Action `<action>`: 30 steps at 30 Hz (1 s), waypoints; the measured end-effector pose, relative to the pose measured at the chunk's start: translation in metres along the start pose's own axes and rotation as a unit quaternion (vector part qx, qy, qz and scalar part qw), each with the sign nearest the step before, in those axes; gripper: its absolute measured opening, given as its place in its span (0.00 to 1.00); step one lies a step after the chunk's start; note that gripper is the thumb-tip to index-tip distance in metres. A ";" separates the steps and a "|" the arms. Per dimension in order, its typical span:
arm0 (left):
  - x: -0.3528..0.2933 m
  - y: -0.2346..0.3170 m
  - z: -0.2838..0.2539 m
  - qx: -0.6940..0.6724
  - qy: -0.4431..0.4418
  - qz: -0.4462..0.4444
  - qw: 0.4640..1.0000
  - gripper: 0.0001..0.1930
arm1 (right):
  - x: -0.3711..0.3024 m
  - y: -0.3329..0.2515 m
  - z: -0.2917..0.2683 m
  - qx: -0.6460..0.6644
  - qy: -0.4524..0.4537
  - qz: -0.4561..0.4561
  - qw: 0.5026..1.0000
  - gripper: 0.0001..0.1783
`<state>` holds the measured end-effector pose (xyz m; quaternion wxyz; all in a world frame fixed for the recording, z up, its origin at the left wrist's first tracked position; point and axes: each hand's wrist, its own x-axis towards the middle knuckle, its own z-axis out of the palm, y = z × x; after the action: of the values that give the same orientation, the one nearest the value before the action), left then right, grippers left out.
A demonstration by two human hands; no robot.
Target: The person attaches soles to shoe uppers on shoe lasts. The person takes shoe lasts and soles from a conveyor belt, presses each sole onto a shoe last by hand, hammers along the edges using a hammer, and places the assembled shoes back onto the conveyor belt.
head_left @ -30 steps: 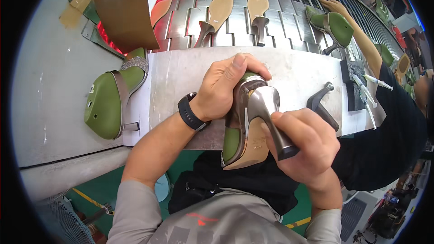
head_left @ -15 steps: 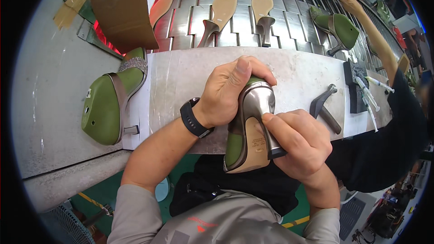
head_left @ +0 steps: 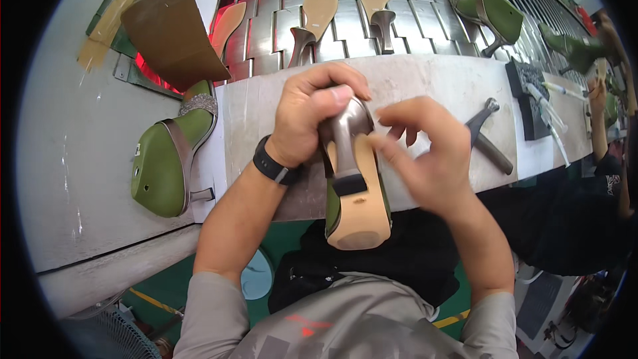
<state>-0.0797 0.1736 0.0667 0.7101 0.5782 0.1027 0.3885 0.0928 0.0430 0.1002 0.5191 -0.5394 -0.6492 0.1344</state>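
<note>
My left hand (head_left: 316, 110) is closed round the back of a high-heeled shoe (head_left: 365, 223), its tan sole facing up and its toe pointing toward me. The shoe's shiny metallic heel (head_left: 345, 139) ends in a black tip, and a little green upper shows along the left side. Right beside the heel, my right hand (head_left: 432, 153) is off the shoe, thumb and fingers apart, with nothing visible between them. Another green shoe (head_left: 163, 166) with a glittery band, still on its last, lies on its side on the bench at the left.
A hammer (head_left: 488, 136) lies right of my hands, near a black block (head_left: 525, 103) and several syringes (head_left: 548, 113). Beyond the bench, a metal slat conveyor (head_left: 345, 33) carries heeled soles (head_left: 319, 10) and a green shoe (head_left: 492, 16). Cardboard (head_left: 173, 33) stands far left. Another person (head_left: 565, 219) is at right.
The shoe has turned so its sole and heel face up more squarely. My right hand has let go of the heel and opened. The co-worker's arm has drawn back from the conveyor.
</note>
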 end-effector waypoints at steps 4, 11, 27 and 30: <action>0.006 -0.001 0.001 -0.005 0.011 -0.010 1.000 0.13 | -0.011 -0.007 -0.015 0.225 0.046 0.281 0.932 0.13; 0.029 -0.014 0.035 0.220 0.029 -0.033 0.974 0.22 | 0.025 -0.035 -0.045 -0.273 -0.119 0.024 0.954 0.27; 0.037 -0.021 0.058 0.359 0.098 -0.009 0.928 0.26 | 0.018 -0.017 -0.036 -0.149 -0.062 0.216 0.963 0.27; 0.037 -0.024 0.054 0.394 0.069 0.062 0.915 0.25 | 0.014 -0.001 -0.039 -0.176 -0.061 0.126 0.974 0.24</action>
<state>-0.0120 0.1578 0.0730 0.3906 0.7880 0.2598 0.3988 0.1259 0.0391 0.1247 0.3540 -0.6911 -0.6196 0.1149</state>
